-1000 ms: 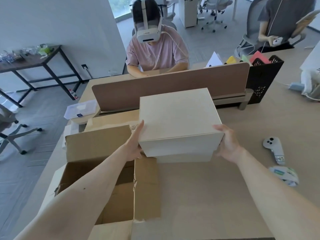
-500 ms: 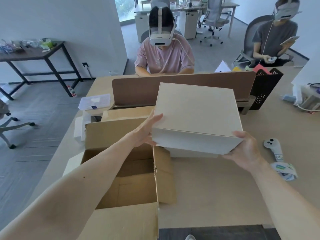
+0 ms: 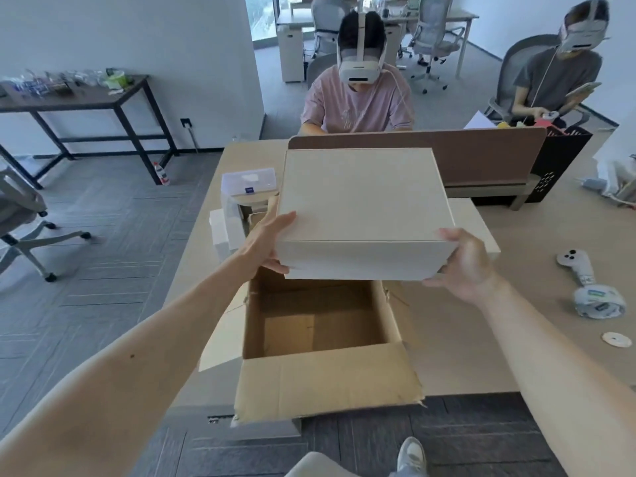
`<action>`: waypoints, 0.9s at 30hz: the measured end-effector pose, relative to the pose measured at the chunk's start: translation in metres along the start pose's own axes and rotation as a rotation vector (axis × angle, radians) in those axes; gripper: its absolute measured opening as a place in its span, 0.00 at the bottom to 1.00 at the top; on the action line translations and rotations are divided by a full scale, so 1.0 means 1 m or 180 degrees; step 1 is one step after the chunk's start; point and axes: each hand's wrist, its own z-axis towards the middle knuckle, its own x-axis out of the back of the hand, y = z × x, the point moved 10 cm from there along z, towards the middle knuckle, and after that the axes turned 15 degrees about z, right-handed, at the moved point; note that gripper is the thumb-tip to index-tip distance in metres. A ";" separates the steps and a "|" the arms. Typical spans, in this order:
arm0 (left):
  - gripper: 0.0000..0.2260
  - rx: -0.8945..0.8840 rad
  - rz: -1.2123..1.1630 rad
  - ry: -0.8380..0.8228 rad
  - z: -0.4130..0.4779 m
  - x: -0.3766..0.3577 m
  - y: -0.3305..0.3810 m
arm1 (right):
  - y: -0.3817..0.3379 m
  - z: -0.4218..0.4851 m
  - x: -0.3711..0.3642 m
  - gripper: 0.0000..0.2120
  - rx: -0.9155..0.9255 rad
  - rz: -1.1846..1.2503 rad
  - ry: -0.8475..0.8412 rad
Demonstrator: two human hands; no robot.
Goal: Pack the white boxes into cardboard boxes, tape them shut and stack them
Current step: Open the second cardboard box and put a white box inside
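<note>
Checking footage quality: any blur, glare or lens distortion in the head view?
Head view: strong wide-angle bending at the edges, both forearms stretched; soft even daylight, no glare; white box and cardboard box sharp enough, left hand and right hand slightly soft.

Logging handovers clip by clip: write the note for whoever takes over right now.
Left hand and right hand: each grips one end of the white box, held in the air.
Open cardboard box: at the desk's near edge, flaps out, nothing visible inside.
Tape roll: on the desk, to the right.
Done: box lifted.
Left: lower it in, pack the others, tape, stack.
</note>
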 end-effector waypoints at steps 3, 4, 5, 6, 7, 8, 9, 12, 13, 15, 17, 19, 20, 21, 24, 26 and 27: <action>0.37 0.0194 -0.0073 0.0034 -0.016 0.023 -0.035 | 0.029 -0.006 -0.026 0.17 -0.0072 -0.0158 -0.0156; 0.39 0.0242 -0.0085 0.0029 -0.019 0.029 -0.046 | 0.038 -0.009 -0.031 0.18 -0.0112 -0.0186 -0.0169; 0.42 0.0281 -0.0108 0.0011 -0.022 0.032 -0.057 | 0.046 -0.011 -0.036 0.19 -0.0160 -0.0209 -0.0163; 0.44 0.0321 -0.0130 -0.0018 -0.024 0.034 -0.068 | 0.054 -0.013 -0.040 0.19 -0.0210 -0.0223 -0.0159; 0.44 0.0346 -0.0154 -0.0044 -0.027 0.035 -0.076 | 0.061 -0.015 -0.044 0.19 -0.0255 -0.0232 -0.0170; 0.42 0.0362 -0.0167 -0.0056 -0.031 0.036 -0.083 | 0.067 -0.018 -0.047 0.20 -0.0298 -0.0247 -0.0193; 0.40 0.0373 -0.0187 -0.0058 -0.034 0.037 -0.089 | 0.073 -0.019 -0.049 0.23 -0.0336 -0.0252 -0.0208; 0.39 0.0384 -0.0175 -0.0071 -0.039 0.041 -0.104 | 0.090 -0.019 -0.047 0.29 -0.0409 -0.0237 -0.0176; 0.40 0.0367 -0.0138 -0.0080 -0.040 0.042 -0.106 | 0.094 -0.018 -0.046 0.30 -0.0427 -0.0236 -0.0185; 0.44 0.0323 -0.0066 -0.0106 -0.043 0.043 -0.109 | 0.101 -0.019 -0.046 0.30 -0.0497 -0.0234 -0.0152; 0.43 0.0269 -0.0030 -0.0110 -0.045 0.043 -0.110 | 0.106 -0.019 -0.042 0.31 -0.0564 -0.0216 -0.0104; 0.37 0.0250 -0.0041 -0.0130 -0.047 0.041 -0.111 | 0.109 -0.020 -0.038 0.33 -0.0589 -0.0221 -0.0079; 0.34 0.0222 -0.0047 -0.0147 -0.047 0.040 -0.110 | 0.110 -0.020 -0.034 0.33 -0.0590 -0.0212 -0.0070; 0.32 0.0182 -0.0052 -0.0173 -0.048 0.038 -0.110 | 0.109 -0.020 -0.030 0.34 -0.0588 -0.0197 -0.0057; 0.27 0.0033 -0.0033 -0.0250 -0.051 0.033 -0.106 | 0.109 -0.023 -0.024 0.32 -0.0628 -0.0154 -0.0099; 0.25 -0.0022 0.0015 -0.0277 -0.055 0.031 -0.103 | 0.112 -0.026 -0.021 0.30 -0.0670 -0.0129 -0.0105; 0.25 -0.0032 0.0035 -0.0284 -0.056 0.031 -0.103 | 0.114 -0.026 -0.019 0.30 -0.0671 -0.0132 -0.0093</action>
